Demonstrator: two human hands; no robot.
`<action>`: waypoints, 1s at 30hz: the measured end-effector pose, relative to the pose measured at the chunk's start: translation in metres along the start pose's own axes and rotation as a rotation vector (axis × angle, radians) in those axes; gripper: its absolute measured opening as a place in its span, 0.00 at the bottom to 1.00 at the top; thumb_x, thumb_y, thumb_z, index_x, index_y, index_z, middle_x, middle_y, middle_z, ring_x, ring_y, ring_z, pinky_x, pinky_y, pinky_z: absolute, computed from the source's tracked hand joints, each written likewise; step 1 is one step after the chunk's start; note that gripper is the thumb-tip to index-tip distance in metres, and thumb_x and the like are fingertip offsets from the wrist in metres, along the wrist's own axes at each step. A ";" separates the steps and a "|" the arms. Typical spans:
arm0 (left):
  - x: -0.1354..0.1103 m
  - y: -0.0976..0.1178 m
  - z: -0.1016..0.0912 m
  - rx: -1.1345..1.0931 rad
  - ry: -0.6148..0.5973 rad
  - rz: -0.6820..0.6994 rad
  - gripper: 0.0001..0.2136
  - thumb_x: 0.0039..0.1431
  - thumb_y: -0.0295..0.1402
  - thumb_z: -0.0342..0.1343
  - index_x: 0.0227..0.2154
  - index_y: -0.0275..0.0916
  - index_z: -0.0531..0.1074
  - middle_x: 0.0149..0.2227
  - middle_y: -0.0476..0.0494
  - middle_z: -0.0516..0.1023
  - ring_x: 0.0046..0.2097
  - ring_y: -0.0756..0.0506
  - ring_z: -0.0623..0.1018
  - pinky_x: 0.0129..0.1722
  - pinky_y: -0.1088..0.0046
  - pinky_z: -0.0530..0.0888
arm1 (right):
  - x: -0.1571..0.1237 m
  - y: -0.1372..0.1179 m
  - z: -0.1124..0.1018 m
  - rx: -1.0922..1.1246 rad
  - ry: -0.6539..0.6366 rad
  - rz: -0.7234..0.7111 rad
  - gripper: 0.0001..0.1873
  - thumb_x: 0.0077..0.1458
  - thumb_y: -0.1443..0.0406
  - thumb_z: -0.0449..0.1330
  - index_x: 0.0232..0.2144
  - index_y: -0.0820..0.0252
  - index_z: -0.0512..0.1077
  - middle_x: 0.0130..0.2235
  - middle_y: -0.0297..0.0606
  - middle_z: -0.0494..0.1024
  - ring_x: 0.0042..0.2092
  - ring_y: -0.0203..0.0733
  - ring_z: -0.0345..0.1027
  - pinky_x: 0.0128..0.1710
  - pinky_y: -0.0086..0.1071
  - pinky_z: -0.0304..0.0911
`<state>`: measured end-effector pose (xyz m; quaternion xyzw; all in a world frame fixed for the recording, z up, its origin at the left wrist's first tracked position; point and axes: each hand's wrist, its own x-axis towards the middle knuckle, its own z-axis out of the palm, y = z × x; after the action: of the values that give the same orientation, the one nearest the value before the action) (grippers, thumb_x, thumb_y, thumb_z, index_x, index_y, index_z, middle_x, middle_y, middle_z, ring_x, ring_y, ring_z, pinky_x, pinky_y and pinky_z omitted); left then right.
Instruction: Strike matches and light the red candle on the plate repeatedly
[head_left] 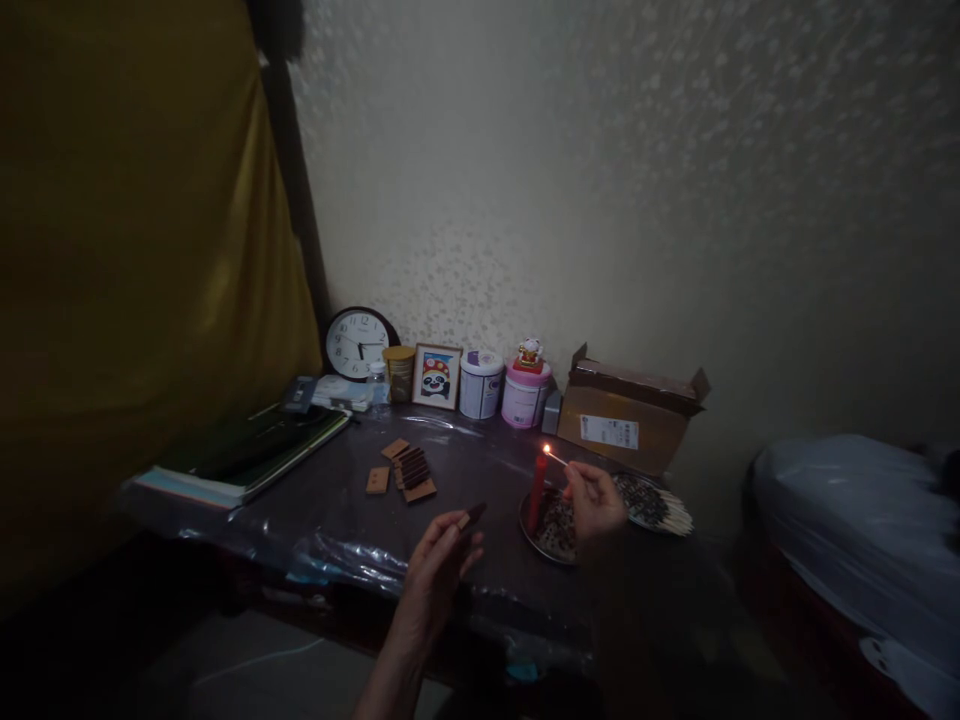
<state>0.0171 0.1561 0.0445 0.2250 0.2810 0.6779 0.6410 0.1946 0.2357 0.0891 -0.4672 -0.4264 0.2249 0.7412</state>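
Note:
Between the fingers of my right hand (598,498) is a match (556,457), its tip glowing just above the top of a red candle (537,494). The candle stands upright on a round dish (553,552) strewn with dark bits. I cannot tell whether its wick is lit. My left hand (441,556), lower and to the left, pinches a small matchbox (472,516) with a dark side. Several more matchboxes (411,468) lie in a loose group on the table, some brown-faced and some showing dark strips.
A second dish (637,500) holds dark bits and several pale sticks. Behind stand a cardboard box (622,415), a pink tin (525,397) bearing a figurine, a white tin (481,385), a framed panda picture (437,377) and a clock (358,343). Books (255,460) lie left.

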 end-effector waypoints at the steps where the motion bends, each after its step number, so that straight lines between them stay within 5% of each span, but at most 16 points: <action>1: 0.000 0.000 0.000 0.001 0.004 0.001 0.10 0.46 0.37 0.62 0.32 0.40 0.74 0.39 0.45 0.77 0.39 0.44 0.77 0.42 0.67 0.70 | 0.000 0.000 0.000 0.005 -0.001 0.001 0.15 0.39 0.56 0.64 0.28 0.62 0.72 0.17 0.28 0.70 0.18 0.33 0.63 0.20 0.26 0.59; 30: 0.000 0.001 0.000 0.004 -0.012 -0.001 0.10 0.47 0.37 0.61 0.33 0.40 0.73 0.41 0.44 0.76 0.39 0.45 0.76 0.42 0.67 0.70 | 0.002 0.006 0.000 0.034 -0.069 0.021 0.13 0.40 0.59 0.64 0.29 0.62 0.72 0.17 0.27 0.70 0.18 0.32 0.63 0.19 0.25 0.59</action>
<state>0.0164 0.1560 0.0452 0.2300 0.2786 0.6757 0.6427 0.1964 0.2394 0.0847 -0.4509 -0.4430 0.2560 0.7314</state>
